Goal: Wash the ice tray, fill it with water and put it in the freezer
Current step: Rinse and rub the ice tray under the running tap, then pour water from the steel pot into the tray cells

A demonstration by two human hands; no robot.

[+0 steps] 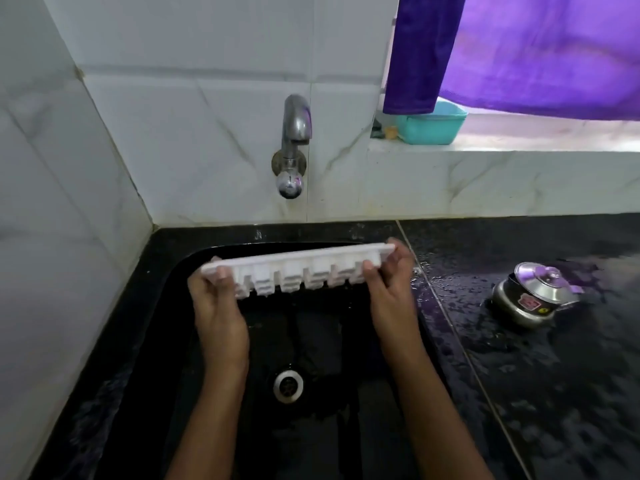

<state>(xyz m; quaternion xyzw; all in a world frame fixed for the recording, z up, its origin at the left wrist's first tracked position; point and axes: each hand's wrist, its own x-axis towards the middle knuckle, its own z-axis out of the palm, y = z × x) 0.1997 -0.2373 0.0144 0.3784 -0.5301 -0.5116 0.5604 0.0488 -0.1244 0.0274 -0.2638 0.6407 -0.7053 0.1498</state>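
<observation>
While nothing visibly runs from the spout, the job reads as the washing stage, with filling yet to come. Nearest, the drain sits in the floor of the black sink. Above it, the left hand and the right hand each clamp one end of the ice tray, thumbs on the near side and fingers curled over the far edge. The tray hangs over the basin, long axis left to right, tipped so the undersides of its cups face the camera.

To do this well, I would keep both end grips, turn the open side up under the tap on the far wall, and run water through every cup. Then tip it to drain over the sink, not the bench. That surface looks wet, and a lidded steel pot stands on it to the right. For filling, hold the tray level — a tilt would spill the end cups.
</observation>
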